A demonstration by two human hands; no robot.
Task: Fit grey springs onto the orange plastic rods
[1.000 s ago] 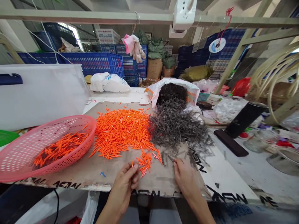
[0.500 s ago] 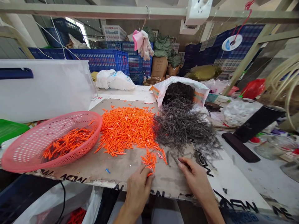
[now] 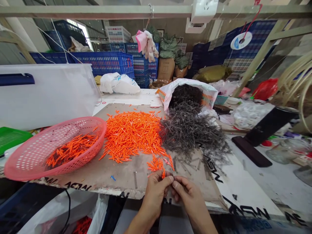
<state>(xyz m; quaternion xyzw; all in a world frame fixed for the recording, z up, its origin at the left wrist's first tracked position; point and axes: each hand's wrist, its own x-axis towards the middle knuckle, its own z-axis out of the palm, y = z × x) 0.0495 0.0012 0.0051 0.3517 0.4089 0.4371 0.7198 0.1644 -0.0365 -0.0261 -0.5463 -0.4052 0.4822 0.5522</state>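
- Step in hand, as I judge it: the left hand (image 3: 153,191) and right hand (image 3: 188,195) meet above the tabletop's (image 3: 97,175) near edge, bringing small parts together.
- The left grip is clamped on an orange piece (image 3: 163,174). The right grip is pinched together, touching it.
- The next move calls for fine end-to-end alignment.
- What the right grip holds is too small to tell; it may come from the springs (image 3: 192,133) lying beyond it.

Small assembly workshop. Loose parts lie in bulk on the worktop (image 3: 246,185): a heap of orange plastic pieces (image 3: 133,133) and a heap of grey springs (image 3: 192,131) spilling from a sack (image 3: 185,83), beside a pink basket (image 3: 26,156) holding more pieces. Behind stand stacked blue crates (image 3: 109,63) and cardboard boxes (image 3: 166,69). Work gloves (image 3: 146,47) and a power socket (image 3: 203,9) hang from an overhead metal frame (image 3: 73,11).
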